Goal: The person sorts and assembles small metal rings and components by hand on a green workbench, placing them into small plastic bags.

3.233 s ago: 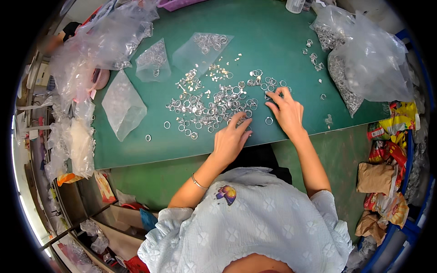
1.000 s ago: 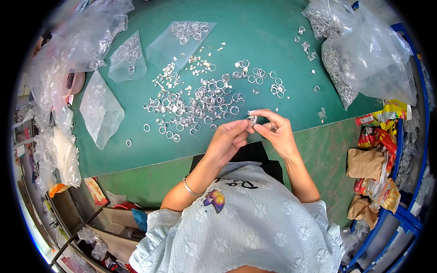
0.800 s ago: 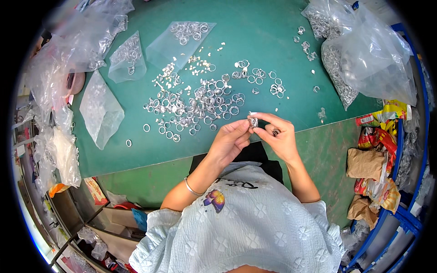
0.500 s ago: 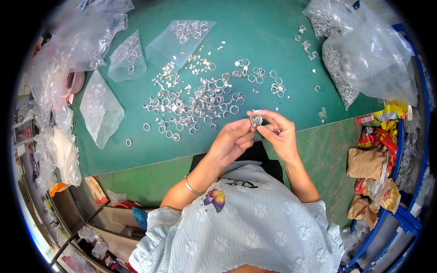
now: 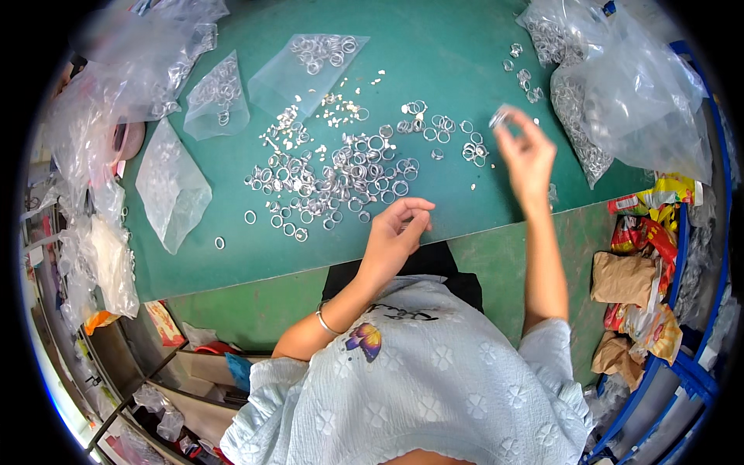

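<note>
My right hand (image 5: 527, 159) is raised over the table's right part, slightly blurred. Its thumb and fingertips pinch a silver ring (image 5: 498, 118); whether more than one is there I cannot tell. My left hand (image 5: 397, 235), a bangle on its wrist, hovers by the table's front edge. Its fingers are curled with the thumb close to them, and what lies inside is hidden. A loose heap of silver rings (image 5: 333, 182) spreads just beyond the left hand. Several rings (image 5: 474, 149) lie in a small group left of the right hand.
Small pale bits (image 5: 337, 108) are scattered behind the heap. Clear bags with rings (image 5: 322, 54) lie at the back, and a flat clear bag (image 5: 172, 186) at the left. A large ring-filled bag (image 5: 577, 116) stands right, near a short row of rings (image 5: 525, 80). Packages (image 5: 624, 277) sit below right.
My hands were together at the table edge, holding rings. Now my right hand has moved up and right with a ring; my left stays near the edge, fingers more curled.
</note>
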The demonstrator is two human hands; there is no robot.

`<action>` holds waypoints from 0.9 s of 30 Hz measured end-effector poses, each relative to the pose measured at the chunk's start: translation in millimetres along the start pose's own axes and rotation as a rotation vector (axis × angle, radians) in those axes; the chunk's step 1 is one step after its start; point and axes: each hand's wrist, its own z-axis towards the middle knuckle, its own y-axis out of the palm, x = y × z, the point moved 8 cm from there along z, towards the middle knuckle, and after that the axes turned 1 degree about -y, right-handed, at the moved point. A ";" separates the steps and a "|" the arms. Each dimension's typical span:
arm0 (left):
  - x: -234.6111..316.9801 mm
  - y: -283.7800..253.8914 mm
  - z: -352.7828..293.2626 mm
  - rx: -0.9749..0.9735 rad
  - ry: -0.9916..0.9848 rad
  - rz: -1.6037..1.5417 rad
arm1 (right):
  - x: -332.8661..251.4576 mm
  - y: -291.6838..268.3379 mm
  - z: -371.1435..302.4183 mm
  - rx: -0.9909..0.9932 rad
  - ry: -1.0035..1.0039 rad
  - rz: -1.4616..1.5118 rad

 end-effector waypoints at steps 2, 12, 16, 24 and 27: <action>33.4 -7.6 -6.0 0.145 0.386 0.513 | 9.3 -29.1 50.2 0.158 -0.184 -0.310; 75.7 -43.1 -3.9 0.509 0.511 1.355 | -13.7 37.6 42.6 -0.077 -0.456 -0.435; 64.2 -35.2 -6.7 0.410 0.527 1.397 | -55.4 103.9 -18.5 -0.403 -0.544 -0.358; 60.0 -49.8 -27.8 0.435 0.529 1.277 | -33.2 75.7 -19.5 -0.225 -0.426 -0.410; 59.7 -44.8 -23.6 0.417 0.528 1.252 | -44.9 85.9 -37.3 -0.317 -0.441 -0.321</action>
